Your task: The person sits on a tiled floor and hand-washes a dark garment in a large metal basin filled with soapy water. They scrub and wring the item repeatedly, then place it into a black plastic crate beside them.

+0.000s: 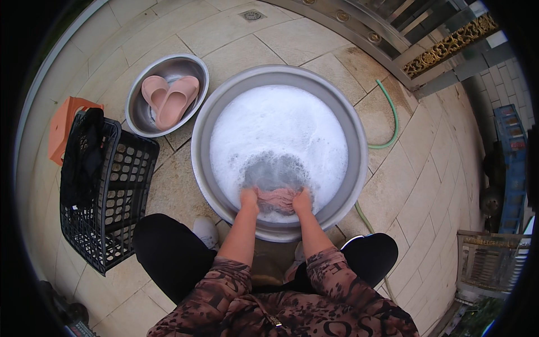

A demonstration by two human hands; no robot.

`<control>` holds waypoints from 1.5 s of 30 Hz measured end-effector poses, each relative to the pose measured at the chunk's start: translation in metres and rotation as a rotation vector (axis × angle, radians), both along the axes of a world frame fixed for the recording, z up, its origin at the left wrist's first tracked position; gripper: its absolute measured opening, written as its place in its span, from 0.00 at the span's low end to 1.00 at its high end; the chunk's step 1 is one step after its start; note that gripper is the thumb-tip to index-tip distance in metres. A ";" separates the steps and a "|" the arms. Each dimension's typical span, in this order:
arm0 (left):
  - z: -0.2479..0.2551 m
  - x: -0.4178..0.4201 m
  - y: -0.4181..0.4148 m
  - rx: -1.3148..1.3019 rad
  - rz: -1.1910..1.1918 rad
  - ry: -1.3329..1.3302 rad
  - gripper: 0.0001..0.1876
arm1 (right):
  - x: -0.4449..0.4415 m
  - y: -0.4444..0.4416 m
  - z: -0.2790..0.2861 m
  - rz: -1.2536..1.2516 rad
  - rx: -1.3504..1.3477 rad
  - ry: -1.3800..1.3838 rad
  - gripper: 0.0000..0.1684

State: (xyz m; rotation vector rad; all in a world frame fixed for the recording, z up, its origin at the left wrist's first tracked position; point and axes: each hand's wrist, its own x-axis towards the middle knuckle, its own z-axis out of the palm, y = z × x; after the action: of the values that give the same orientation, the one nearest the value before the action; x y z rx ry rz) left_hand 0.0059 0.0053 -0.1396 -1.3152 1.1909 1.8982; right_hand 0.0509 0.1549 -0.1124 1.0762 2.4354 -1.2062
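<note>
A pink cloth (278, 200) is stretched between my two hands at the near side of a large grey metal basin (280, 72). My left hand (249, 198) grips its left end, and my right hand (302, 200) grips its right end. Both hands sit low at the surface of the soapy water, with fingers partly hidden by foam and cloth. White suds (278, 118) cover most of the water. Just beyond the cloth is a patch of greyish water (276, 170) with thinner foam.
Left of the basin, a smaller metal bowl (134, 107) holds pink slippers (177, 103). A black plastic basket (126, 189) with dark fabric (84, 156) over it stands by an orange stool (63, 130). A green hose (396, 122) runs along the right. Beyond is a metal gate (379, 29).
</note>
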 end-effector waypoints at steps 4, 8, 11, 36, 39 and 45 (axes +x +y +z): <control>0.051 -0.008 0.020 -0.003 -0.129 -0.277 0.12 | -0.004 -0.014 -0.012 -0.091 -0.331 0.213 0.18; 0.007 0.000 0.009 0.499 0.195 0.058 0.14 | -0.020 -0.076 0.052 0.217 -0.136 0.100 0.21; -0.009 0.003 0.003 0.456 0.206 0.288 0.14 | -0.023 -0.094 0.075 0.294 0.021 0.074 0.21; 0.066 -0.009 0.020 0.155 -0.110 -0.217 0.19 | 0.009 -0.005 -0.034 0.146 0.064 0.101 0.18; 0.018 -0.001 0.014 0.356 0.029 -0.058 0.18 | -0.007 -0.050 0.019 0.230 -0.007 0.114 0.19; -0.003 -0.002 0.014 0.470 0.140 0.214 0.16 | -0.019 -0.080 0.084 0.233 0.035 0.054 0.23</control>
State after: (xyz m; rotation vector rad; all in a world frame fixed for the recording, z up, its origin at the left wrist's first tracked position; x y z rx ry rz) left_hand 0.0036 0.0191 -0.1422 -0.9783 0.6905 2.2867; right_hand 0.0322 0.0752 -0.0285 0.7505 2.5462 -1.1346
